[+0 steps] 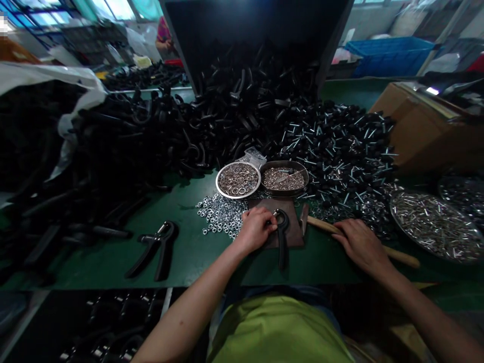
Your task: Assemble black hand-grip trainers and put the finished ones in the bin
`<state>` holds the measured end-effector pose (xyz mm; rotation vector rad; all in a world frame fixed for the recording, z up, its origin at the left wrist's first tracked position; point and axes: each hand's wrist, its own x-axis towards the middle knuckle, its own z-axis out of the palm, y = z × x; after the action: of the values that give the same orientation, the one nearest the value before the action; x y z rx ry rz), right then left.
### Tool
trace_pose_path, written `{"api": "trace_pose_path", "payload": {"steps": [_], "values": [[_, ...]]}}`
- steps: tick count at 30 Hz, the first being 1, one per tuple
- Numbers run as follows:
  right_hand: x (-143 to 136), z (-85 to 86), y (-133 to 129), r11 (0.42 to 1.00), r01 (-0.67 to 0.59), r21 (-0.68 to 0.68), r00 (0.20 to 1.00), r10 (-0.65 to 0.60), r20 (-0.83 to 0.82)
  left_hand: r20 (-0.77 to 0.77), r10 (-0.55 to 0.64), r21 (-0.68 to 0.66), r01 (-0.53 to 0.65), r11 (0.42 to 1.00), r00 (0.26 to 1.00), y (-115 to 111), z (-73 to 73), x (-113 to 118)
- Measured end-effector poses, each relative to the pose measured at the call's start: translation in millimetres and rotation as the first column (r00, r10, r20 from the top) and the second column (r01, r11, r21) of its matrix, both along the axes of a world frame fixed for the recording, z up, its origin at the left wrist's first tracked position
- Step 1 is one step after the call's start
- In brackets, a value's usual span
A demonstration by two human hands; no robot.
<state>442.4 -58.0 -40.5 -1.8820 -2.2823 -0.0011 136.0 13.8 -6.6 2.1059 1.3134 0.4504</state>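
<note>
My left hand (257, 229) is closed on the upper end of a black handle part (282, 242), which lies over a dark metal plate (297, 222). Its fingertips are pressed near a small metal piece at the top of the part. To the right, my right hand (361, 244) rests with bent fingers over the wooden handle of a hammer (401, 256); the hammer's head stands at the plate's right edge. On the green table at the left lies an assembled black hand grip (157, 249) with a metal spring, its two legs spread.
Behind the plate sit a round dish (238, 180) and an oval tin (285, 179) of small metal parts. Loose nuts (219, 214) lie beside my left hand. Black parts (242, 111) are heaped behind. A tray of pins (434, 227) and a cardboard box (427, 126) stand right.
</note>
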Motion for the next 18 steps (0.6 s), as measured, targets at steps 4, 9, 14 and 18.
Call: {"api": "trace_pose_path", "payload": {"steps": [4, 9, 14, 18], "values": [[-13, 22.3, 5, 0.999, 0.042, 0.0, 0.998, -0.042, 0.046, 0.044, 0.018, -0.061, -0.016, 0.998, 0.999, 4, -5.4, 2], [-52, 71.9, 6, 1.0, 0.024, -0.007, 0.941, -0.025, -0.338, 0.102, 0.07, -0.124, -0.057, 0.991, 0.992, 7, -13.7, 3], [-79, 67.8, 11, 0.999, 0.004, 0.038, 0.95, 0.008, -0.313, 0.139, 0.105, -0.153, -0.084, 0.985, 0.985, 8, -17.0, 2], [-81, 64.6, 15, 0.998, -0.041, -0.053, 0.981, 0.03, -0.194, 0.132, 0.137, -0.179, -0.113, 0.977, 0.982, 8, -16.3, 3]]}}
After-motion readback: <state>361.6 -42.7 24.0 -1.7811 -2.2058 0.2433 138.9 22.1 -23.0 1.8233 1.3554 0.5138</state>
